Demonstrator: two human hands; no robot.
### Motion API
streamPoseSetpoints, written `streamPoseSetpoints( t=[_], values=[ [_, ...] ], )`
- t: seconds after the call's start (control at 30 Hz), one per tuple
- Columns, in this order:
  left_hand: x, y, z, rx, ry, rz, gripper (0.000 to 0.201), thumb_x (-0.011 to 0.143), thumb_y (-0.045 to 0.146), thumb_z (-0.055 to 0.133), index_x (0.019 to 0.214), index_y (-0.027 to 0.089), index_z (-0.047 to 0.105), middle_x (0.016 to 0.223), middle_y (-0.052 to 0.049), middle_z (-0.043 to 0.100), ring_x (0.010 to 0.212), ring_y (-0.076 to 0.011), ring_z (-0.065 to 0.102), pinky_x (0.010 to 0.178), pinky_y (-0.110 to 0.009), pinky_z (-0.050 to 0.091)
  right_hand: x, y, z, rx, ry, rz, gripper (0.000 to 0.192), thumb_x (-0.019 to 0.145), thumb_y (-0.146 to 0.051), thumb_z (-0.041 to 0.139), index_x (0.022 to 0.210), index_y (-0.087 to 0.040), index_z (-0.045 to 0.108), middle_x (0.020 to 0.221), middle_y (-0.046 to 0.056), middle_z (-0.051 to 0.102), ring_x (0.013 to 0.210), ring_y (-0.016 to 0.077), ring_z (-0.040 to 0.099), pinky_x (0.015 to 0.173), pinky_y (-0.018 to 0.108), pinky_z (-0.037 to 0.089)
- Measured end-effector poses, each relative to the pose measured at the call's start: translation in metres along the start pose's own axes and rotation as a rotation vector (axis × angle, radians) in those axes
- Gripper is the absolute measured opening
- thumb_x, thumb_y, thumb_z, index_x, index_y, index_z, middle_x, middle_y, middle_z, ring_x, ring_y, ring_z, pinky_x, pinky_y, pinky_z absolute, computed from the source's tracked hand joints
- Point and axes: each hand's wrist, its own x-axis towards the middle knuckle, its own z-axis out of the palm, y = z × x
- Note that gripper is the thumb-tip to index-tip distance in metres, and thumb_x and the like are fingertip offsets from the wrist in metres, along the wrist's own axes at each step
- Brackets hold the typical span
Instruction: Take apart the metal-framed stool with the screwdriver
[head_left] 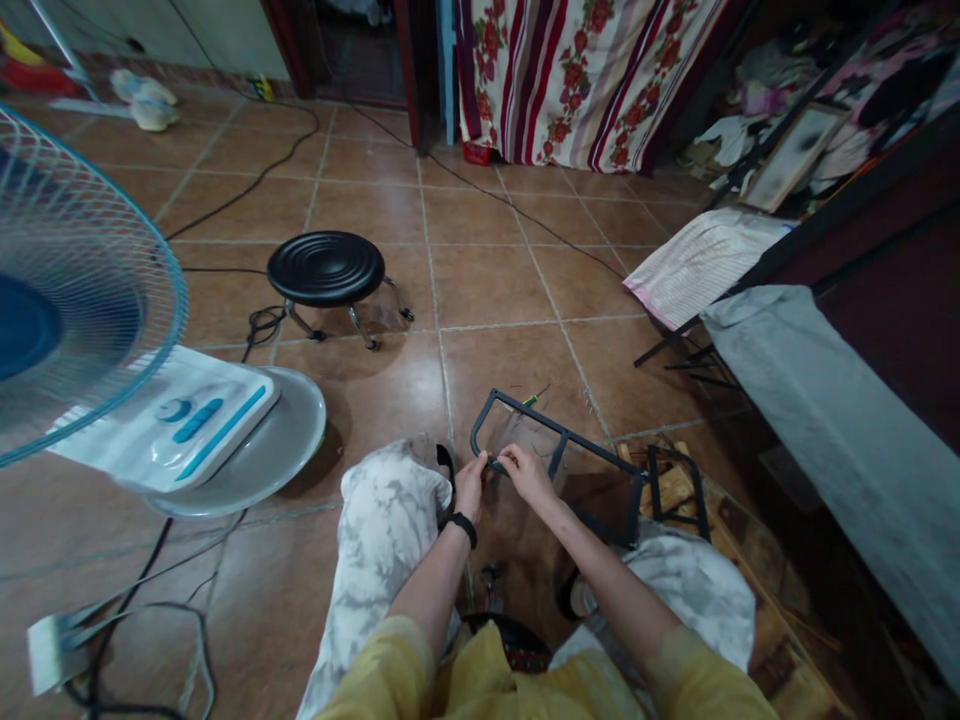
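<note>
Dark metal frame (565, 434) runs rightward from our left hand (471, 487) and right hand (529, 476), long axis slanting toward us; both hands pinch its near-left bar, fingers nearly closed.

No text, label, brand, number or sign can be read on anything here. Taking the black stool (326, 268) as the landmark, the fan's white control panel (217, 415), nearer the camera and to the left of the stool, has blue controls and a blue strip, but any lettering by them is too small to make out, and the blue hub (26, 325) farther left is too blurred to read. Beyond the stool, by the wall, a small yellow-and-dark item (262, 88) is likewise too small, and the framed panel (795, 160) well to the stool's right shows only a blur
</note>
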Motion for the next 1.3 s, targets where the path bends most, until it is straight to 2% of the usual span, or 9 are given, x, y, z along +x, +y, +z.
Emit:
streamPoseSetpoints(
  t=[0.3,0.57,0.83,0.97,1.17,1.3],
  values=[
    [-0.006,0.001,0.004,-0.088,0.003,-0.026,0.036,0.06,0.04,0.078,0.08,0.012,0.068,0.08,-0.006,0.069,0.072,-0.0119,0.062,0.067,-0.021,0.046,0.003,-0.01,-0.002,-0.241,-0.103,-0.053,0.017,0.093,-0.027,0.041,0.091,-0.02,0.056,0.092,0.003,0.061,0.086,0.0144,0.058,0.074,0.023,0.04],
    [-0.009,0.0,0.005,-0.174,0.039,-0.041,0.026,0.066,0.034,0.075,0.081,0.014,0.068,0.086,-0.005,0.069,0.08,-0.0128,0.063,0.073,-0.023,0.048,0.01,-0.026,-0.011,-0.394,-0.235,-0.053,0.02,0.095,-0.023,0.035,0.092,-0.017,0.054,0.094,0.007,0.061,0.088,0.0157,0.059,0.075,0.024,0.04],
    [-0.006,-0.002,0.004,-0.246,0.063,-0.061,0.028,0.065,0.034,0.075,0.084,0.014,0.069,0.092,-0.007,0.069,0.089,-0.0161,0.063,0.078,-0.026,0.048,0.018,-0.038,-0.012,-0.533,-0.365,-0.093,0.025,0.095,-0.019,0.03,0.099,-0.016,0.055,0.098,0.011,0.062,0.087,0.0187,0.061,0.073,0.027,0.042],
    [-0.005,-0.003,0.003,-0.23,0.073,-0.057,0.031,0.063,0.037,0.076,0.083,0.014,0.068,0.089,-0.007,0.069,0.086,-0.016,0.063,0.076,-0.025,0.047,0.017,-0.037,-0.012,-0.51,-0.37,-0.09,0.021,0.095,-0.022,0.035,0.099,-0.017,0.055,0.1,0.009,0.062,0.09,0.0186,0.061,0.074,0.026,0.043],
    [-0.005,-0.002,0.004,-0.206,0.025,-0.032,0.032,0.057,0.036,0.079,0.075,0.012,0.068,0.073,-0.006,0.069,0.071,-0.0147,0.062,0.069,-0.025,0.046,0.015,-0.039,-0.009,-0.645,-0.381,-0.103,0.027,0.095,-0.02,0.029,0.102,-0.016,0.055,0.101,0.012,0.062,0.086,0.0206,0.062,0.072,0.029,0.043],
    [-0.005,-0.002,0.003,-0.261,0.026,-0.046,0.031,0.055,0.032,0.08,0.076,0.012,0.067,0.07,-0.005,0.067,0.067,-0.0131,0.06,0.067,-0.024,0.046,0.012,-0.038,-0.006,-0.626,-0.351,-0.036,0.022,0.095,-0.021,0.034,0.099,-0.016,0.055,0.1,0.012,0.062,0.087,0.0191,0.062,0.073,0.027,0.042]
  ],
)
